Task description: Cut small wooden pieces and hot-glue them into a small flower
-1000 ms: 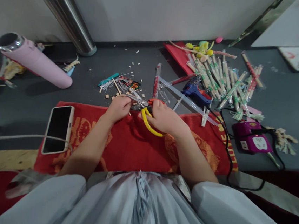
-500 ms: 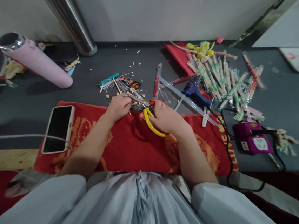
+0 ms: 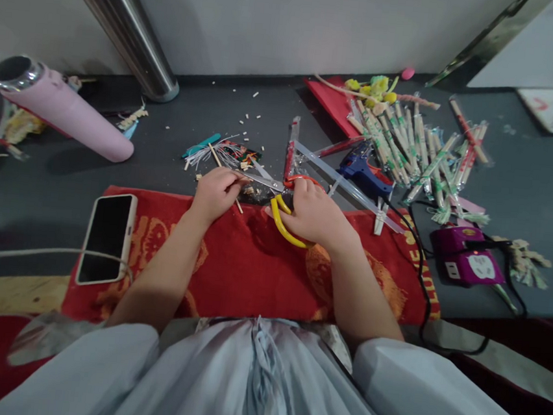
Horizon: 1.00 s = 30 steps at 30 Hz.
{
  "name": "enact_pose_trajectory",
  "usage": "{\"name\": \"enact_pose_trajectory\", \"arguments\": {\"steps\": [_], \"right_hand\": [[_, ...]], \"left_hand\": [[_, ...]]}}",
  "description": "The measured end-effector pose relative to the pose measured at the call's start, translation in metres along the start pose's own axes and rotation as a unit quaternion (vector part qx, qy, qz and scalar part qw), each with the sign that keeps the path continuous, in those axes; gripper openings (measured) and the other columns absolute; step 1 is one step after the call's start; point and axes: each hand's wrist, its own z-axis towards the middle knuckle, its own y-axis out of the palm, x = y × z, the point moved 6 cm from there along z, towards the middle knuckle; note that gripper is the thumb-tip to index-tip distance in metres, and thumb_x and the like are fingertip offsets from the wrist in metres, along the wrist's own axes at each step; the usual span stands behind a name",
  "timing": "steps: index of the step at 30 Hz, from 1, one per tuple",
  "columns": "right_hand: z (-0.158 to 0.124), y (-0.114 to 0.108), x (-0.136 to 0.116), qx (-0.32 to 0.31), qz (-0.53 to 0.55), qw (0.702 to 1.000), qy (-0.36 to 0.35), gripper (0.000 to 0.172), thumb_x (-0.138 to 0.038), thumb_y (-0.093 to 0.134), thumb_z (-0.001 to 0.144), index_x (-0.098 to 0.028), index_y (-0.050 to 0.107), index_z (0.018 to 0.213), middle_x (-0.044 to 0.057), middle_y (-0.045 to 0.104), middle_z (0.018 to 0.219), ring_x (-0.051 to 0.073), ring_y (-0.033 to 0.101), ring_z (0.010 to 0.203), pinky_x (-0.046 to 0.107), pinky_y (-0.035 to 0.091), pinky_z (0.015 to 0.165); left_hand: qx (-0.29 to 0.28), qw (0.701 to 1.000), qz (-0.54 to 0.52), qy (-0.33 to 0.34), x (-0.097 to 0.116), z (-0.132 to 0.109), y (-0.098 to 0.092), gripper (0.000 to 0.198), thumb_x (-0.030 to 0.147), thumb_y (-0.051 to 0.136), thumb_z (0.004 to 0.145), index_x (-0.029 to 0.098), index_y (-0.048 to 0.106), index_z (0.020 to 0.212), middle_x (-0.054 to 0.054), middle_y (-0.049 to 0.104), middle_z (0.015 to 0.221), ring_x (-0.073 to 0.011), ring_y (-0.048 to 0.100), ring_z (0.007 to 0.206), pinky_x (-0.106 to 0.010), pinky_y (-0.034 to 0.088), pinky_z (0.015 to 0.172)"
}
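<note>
My right hand is wrapped round the scissors, which have one yellow and one red handle loop. Their handles are spread, and the blades point left toward the fingers of the other hand. My left hand is closed in a pinch right at the blade tips; whatever it pinches is too small or hidden to name. A thin wooden stick runs behind that hand, its lower end showing by the fingers. Small pale cut pieces and a bundle of white strands lie just beyond.
A red towel covers the front edge, with a phone on its left. Pink and steel bottles stand at left. On the right are a blue glue gun, several wrapped sticks and a purple power socket with cable.
The scissors' handles have spread further apart, the red loop rising. My right hand has shifted slightly right, my left hand slightly left and up.
</note>
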Motion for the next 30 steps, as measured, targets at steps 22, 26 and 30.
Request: {"name": "enact_pose_trajectory", "arguments": {"steps": [22, 26, 30], "right_hand": [[0.016, 0.005, 0.007, 0.06, 0.285, 0.955, 0.054, 0.044, -0.054, 0.05, 0.084, -0.015, 0.051, 0.105, 0.01, 0.063, 0.093, 0.022, 0.059, 0.083, 0.035, 0.045, 0.074], [0.024, 0.017, 0.003, 0.028, 0.464, 0.884, 0.054, 0.038, -0.057, 0.049, 0.083, -0.02, 0.048, 0.093, 0.0, 0.055, 0.076, 0.013, 0.052, 0.067, 0.027, 0.042, 0.061], [0.027, 0.025, 0.001, 0.0, 0.567, 0.821, 0.07, 0.036, -0.054, 0.057, 0.079, -0.022, 0.045, 0.091, -0.004, 0.049, 0.07, 0.01, 0.049, 0.061, 0.024, 0.041, 0.054]], "left_hand": [[0.01, 0.996, 0.035, 0.082, 0.035, -0.001, -0.003, 0.027, 0.035, 0.05, 0.091, 0.017, 0.07, 0.087, -0.005, 0.074, 0.076, -0.0133, 0.066, 0.07, -0.025, 0.048, 0.065], [0.006, 0.994, 0.02, 0.107, 0.042, -0.001, -0.003, 0.026, 0.03, 0.047, 0.092, 0.017, 0.07, 0.09, -0.005, 0.073, 0.076, -0.0141, 0.067, 0.072, -0.026, 0.048, 0.065], [-0.014, 0.996, 0.026, 0.085, 0.04, -0.001, 0.0, 0.027, 0.034, 0.049, 0.092, 0.018, 0.07, 0.088, -0.005, 0.074, 0.078, -0.0145, 0.066, 0.073, -0.027, 0.048, 0.067]]}}
